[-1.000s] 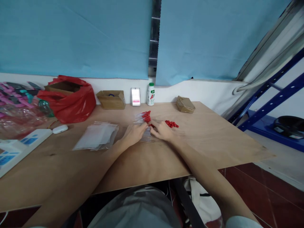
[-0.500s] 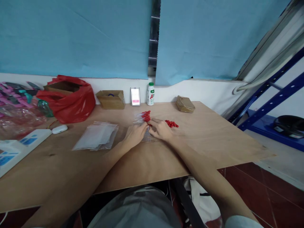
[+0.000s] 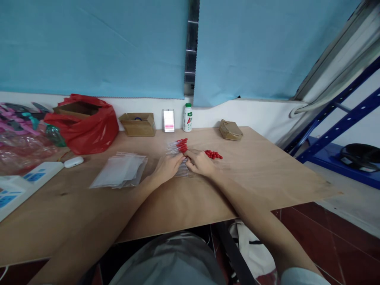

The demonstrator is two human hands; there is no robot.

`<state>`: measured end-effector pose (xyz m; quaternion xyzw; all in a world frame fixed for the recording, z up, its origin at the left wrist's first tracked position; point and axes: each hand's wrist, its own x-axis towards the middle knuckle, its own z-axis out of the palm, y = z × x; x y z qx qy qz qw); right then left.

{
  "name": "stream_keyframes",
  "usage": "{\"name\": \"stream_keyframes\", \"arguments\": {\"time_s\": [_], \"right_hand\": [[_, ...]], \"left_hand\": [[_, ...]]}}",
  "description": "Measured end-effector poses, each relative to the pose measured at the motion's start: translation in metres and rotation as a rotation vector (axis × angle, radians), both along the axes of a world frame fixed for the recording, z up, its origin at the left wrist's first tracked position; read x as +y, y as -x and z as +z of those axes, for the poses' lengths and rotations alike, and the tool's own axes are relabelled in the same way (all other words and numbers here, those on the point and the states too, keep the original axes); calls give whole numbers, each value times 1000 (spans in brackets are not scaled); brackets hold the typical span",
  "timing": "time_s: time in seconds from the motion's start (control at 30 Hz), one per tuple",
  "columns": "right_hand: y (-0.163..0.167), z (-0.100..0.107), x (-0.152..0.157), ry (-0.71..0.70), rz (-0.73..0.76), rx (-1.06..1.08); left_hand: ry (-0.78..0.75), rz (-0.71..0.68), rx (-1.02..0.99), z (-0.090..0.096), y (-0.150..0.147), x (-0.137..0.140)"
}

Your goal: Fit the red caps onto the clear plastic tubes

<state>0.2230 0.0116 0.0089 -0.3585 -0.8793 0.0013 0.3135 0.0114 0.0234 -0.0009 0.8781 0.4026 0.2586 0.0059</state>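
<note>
Foremost, clear sticks [image 3: 182, 171]: a row on the table [image 3: 282, 170], just below the fingertips, partly hidden by them. No shift seen over the last second.

Left hand [image 3: 166, 167]: fingers bent, tips drawn in against the other hand's. Right hand [image 3: 202, 163]: fingers curled, likewise. Whether either grips a stick cannot be told; the meeting point is covered. Both have held nearly the same pose over the last second.

Red-tipped sticks [image 3: 177, 146]: one bundle, just beyond the fingertips, tips pointing right. No visible gain or loss.

Red caps [image 3: 213, 154]: loose cluster, just right of the right fingers. Likewise unaltered.

Change noted: a slight swing of the view only. Bearing on the work, by judgement: a fine two-handed step, apparently unfinished, with no piece passed from one group to another.

Clear bags [image 3: 120, 171]: overlapping stack, left of the left fingers.

Bottle [image 3: 187, 118], phone [image 3: 169, 122]: upright, well beyond the fingers, by the wall.

Box [image 3: 138, 125]: beyond and left. Packet [image 3: 230, 130]: beyond and right.

Red bag [image 3: 89, 132]: far left of the fingers.
</note>
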Motion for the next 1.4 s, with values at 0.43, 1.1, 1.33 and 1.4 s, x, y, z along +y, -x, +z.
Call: {"name": "stream_keyframes", "arguments": {"time_s": [0.43,1.1,1.33,1.4], "right_hand": [[-16,3,7,178,17,22],[4,8,-9,-62,-208,-126],[-9,8,-2,8,-60,-53],[-13,8,0,71,-1,-21]], "left_hand": [[-138,-26,89,6,4,-2],[-31,62,116,0,-11,-12],[4,28,51,1,-5,-12],[31,-26,-6,1,-1,-8]]}}
